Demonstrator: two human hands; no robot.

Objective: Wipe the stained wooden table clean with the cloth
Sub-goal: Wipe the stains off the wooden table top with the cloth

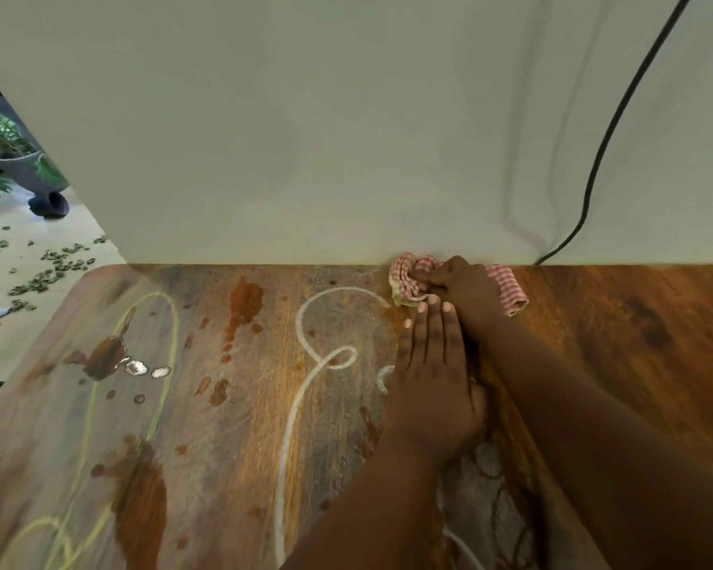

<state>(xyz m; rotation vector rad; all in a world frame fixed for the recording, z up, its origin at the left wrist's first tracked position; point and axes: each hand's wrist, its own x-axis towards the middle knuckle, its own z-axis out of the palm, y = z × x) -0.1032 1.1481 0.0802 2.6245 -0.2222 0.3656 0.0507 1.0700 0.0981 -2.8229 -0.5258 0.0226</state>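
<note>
Left hand (433, 376) nearest, flat, fingers together, palm down on table (223, 405), holding nothing. Beyond it, right hand (462, 281) clenched around bunched checked cloth (507, 288), pressed to table's far edge against wall (305, 137). Stains (246, 302) and chalk loops (330, 306) lie left.

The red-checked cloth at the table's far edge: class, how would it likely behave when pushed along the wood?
The cloth looks floppy: it sits bunched under the right hand. It would probably drag rather than roll, and may smear the wet-looking brown stains.
</note>
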